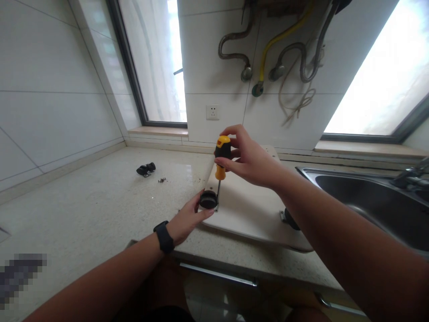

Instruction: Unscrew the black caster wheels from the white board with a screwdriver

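Note:
My right hand [246, 156] is closed around the handle of a yellow and black screwdriver [223, 150]. Its shaft points down, with the tip beside a black caster wheel [208, 200] at the near left corner of a white board [248, 205]. Whether the tip sits in a screw head is too small to tell. The fingers and thumb of my left hand [189, 217] grip that caster wheel from the left and front. Partly behind my right forearm, another black caster [292, 219] with a metal plate is on the board's right side.
Loose black casters [146, 169] and a small pile of screws [162, 180] lie on the speckled countertop [114, 192] to the left. A steel sink [365, 192] with a faucet [410, 176] is on the right. Hoses [268, 49] and a socket [212, 112] are on the wall.

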The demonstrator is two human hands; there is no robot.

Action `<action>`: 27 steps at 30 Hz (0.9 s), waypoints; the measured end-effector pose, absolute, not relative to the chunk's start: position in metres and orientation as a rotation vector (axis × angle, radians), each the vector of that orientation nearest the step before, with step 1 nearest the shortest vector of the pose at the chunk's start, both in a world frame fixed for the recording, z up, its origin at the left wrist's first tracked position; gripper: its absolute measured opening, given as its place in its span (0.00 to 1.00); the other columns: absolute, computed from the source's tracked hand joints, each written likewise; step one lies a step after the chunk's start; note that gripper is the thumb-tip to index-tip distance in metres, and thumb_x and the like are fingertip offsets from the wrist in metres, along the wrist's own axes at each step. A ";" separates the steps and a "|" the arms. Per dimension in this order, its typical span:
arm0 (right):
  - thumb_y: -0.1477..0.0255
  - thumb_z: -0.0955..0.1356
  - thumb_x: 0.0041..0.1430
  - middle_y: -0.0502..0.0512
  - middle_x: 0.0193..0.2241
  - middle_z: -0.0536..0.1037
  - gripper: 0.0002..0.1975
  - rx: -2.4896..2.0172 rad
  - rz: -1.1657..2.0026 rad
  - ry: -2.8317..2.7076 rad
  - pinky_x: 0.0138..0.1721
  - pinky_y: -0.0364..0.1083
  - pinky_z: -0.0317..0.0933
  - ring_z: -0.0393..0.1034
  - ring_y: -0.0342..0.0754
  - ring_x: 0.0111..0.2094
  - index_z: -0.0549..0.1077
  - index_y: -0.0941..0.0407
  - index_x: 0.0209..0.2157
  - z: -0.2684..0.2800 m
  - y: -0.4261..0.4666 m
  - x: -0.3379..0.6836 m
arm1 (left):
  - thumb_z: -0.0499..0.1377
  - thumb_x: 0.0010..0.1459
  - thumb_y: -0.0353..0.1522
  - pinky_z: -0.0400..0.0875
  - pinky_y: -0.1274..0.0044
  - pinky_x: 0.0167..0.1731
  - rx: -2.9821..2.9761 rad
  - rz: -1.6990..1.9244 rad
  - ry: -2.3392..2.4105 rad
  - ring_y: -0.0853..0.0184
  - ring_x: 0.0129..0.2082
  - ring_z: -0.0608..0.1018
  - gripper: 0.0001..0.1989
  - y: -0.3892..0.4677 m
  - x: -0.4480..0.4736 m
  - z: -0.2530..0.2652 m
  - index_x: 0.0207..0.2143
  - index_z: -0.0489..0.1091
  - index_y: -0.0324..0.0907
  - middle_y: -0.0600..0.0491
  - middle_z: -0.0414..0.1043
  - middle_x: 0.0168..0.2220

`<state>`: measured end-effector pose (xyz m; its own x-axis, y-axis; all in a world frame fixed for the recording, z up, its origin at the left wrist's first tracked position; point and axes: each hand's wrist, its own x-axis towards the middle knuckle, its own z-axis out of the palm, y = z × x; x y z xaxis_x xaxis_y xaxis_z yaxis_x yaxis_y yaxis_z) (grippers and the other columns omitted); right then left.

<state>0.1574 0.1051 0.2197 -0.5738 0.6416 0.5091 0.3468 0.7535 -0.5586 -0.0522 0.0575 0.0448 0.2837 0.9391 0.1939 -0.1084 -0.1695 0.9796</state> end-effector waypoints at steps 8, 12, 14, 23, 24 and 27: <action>0.61 0.72 0.63 0.55 0.44 0.75 0.24 -0.770 0.543 -2.277 0.44 0.59 0.75 0.78 0.54 0.42 0.59 0.50 0.54 0.233 0.104 0.160 | 0.72 0.56 0.37 0.60 0.58 0.64 1.399 1.062 0.801 0.53 0.57 0.75 0.28 0.062 -0.063 0.057 0.58 0.73 0.41 0.43 0.76 0.57; 0.59 0.72 0.62 0.55 0.44 0.75 0.23 -0.764 0.544 -2.296 0.43 0.58 0.75 0.78 0.54 0.42 0.60 0.49 0.52 0.237 0.103 0.159 | 0.72 0.57 0.38 0.61 0.58 0.63 1.449 0.989 0.789 0.53 0.56 0.75 0.27 0.064 -0.075 0.065 0.57 0.74 0.42 0.44 0.77 0.55; 0.59 0.72 0.63 0.55 0.43 0.76 0.22 -0.754 0.536 -2.317 0.43 0.57 0.75 0.77 0.54 0.42 0.61 0.49 0.51 0.240 0.101 0.158 | 0.72 0.57 0.38 0.62 0.57 0.63 1.462 0.943 0.792 0.53 0.56 0.76 0.26 0.067 -0.083 0.068 0.56 0.75 0.42 0.44 0.77 0.54; 0.60 0.73 0.63 0.53 0.40 0.77 0.20 -0.681 0.521 -2.398 0.40 0.52 0.70 0.74 0.50 0.38 0.64 0.51 0.50 0.254 0.096 0.151 | 0.73 0.55 0.37 0.65 0.58 0.62 1.467 0.712 0.727 0.54 0.55 0.78 0.26 0.081 -0.113 0.086 0.55 0.76 0.41 0.43 0.78 0.55; 0.59 0.73 0.63 0.53 0.40 0.77 0.20 -0.673 0.544 -2.398 0.40 0.51 0.70 0.74 0.50 0.38 0.64 0.51 0.50 0.255 0.097 0.149 | 0.73 0.55 0.37 0.65 0.58 0.62 1.472 0.694 0.717 0.54 0.55 0.78 0.27 0.082 -0.115 0.087 0.56 0.76 0.41 0.43 0.78 0.55; 0.57 0.72 0.63 0.52 0.39 0.76 0.19 -0.639 0.638 -2.373 0.38 0.50 0.68 0.73 0.48 0.37 0.67 0.51 0.47 0.257 0.101 0.141 | 0.74 0.53 0.36 0.65 0.58 0.63 1.458 0.672 0.704 0.55 0.55 0.79 0.31 0.090 -0.120 0.088 0.58 0.74 0.43 0.44 0.79 0.55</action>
